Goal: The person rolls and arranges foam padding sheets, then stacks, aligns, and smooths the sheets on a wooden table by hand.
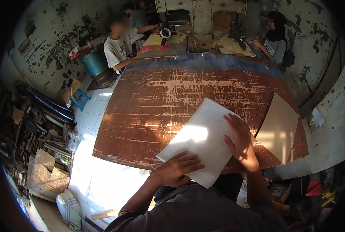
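Leaning over the big brown table [122,127], I have plenty of room for flat things. Its top is full of scratches and pale worn lines, with a dark blue strip [234,62] along the far side. A person in a white shirt [113,50] is by the far left corner.

The white sheet [195,154] lies on the table, right in front of me. It is turned slantwise, and its near corner pokes out past the table edge. It looks smooth, flat and thin, with straight sides. A bright patch of sun sits on it, so I can't see any marks there. The tan sheet [279,129] lies to the right, off the white one, so I think it is kept out of the way.

My right hand [240,141] is open, its fingers spread at the white sheet's right side. My left hand [176,170] is open too, its fingers laid over the near left edge. I can't tell if that thumb is under the edge. I think both hands keep the sheet from sliding.
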Available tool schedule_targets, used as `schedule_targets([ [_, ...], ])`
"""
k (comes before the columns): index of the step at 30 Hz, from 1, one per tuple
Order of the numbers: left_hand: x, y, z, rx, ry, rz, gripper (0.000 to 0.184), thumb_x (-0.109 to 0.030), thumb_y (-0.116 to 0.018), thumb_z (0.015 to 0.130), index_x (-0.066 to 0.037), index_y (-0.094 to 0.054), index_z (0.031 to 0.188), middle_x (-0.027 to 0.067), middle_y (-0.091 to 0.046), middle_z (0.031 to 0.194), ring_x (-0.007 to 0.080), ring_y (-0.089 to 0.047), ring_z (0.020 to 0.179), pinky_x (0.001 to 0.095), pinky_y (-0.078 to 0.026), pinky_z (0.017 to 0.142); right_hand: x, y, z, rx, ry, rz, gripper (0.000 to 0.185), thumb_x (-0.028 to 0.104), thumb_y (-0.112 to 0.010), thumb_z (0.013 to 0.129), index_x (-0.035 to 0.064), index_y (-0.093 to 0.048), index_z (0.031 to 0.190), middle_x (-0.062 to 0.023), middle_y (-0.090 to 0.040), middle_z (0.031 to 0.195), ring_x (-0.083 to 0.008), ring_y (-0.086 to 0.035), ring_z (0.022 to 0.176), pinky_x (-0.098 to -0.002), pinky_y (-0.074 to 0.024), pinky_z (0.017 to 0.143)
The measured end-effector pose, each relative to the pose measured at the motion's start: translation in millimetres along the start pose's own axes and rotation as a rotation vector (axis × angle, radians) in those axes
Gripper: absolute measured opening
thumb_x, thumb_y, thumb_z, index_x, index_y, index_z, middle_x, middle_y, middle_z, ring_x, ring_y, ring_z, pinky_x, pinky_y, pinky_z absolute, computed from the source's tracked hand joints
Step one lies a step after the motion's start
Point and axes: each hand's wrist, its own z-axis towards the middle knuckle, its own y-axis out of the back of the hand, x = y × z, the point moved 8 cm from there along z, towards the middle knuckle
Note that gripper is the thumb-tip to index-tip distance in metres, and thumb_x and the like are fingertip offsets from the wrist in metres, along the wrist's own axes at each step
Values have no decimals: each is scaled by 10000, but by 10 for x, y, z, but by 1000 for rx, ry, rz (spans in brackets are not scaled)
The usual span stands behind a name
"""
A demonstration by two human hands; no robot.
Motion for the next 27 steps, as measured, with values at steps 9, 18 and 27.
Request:
schedule_targets([
  [9,109,-15,16,3,29,-99,470,-231,-694,902,-130,-629,1356,109,-608,1438,294,-488,1421,552,-275,1247,-991,-220,-94,-172,-245,-70,776,124,-748,858,-2,-376,1527,-292,-475,1468,-483,-496,1297,-514,-426,1081],
  [18,-18,172,162,82,44,-148,776,-544,-740,875,-190,-481,1515,167,-643,1370,373,-546,1351,614,-314,1195,-290,-34,-77,-47,14,245,503,-149,-587,729,49,-663,1185,-161,-606,1155,-372,-607,1065,-449,-503,909],
  [27,332,356,693,-55,134,-159,451,-226,-703,956,-99,-590,1373,191,-717,1010,375,-713,880,441,-571,799,-353,-299,-334,10,36,174,324,-72,-627,826,16,-646,1137,-197,-591,1388,-395,-557,1291,-459,-475,1071],
])
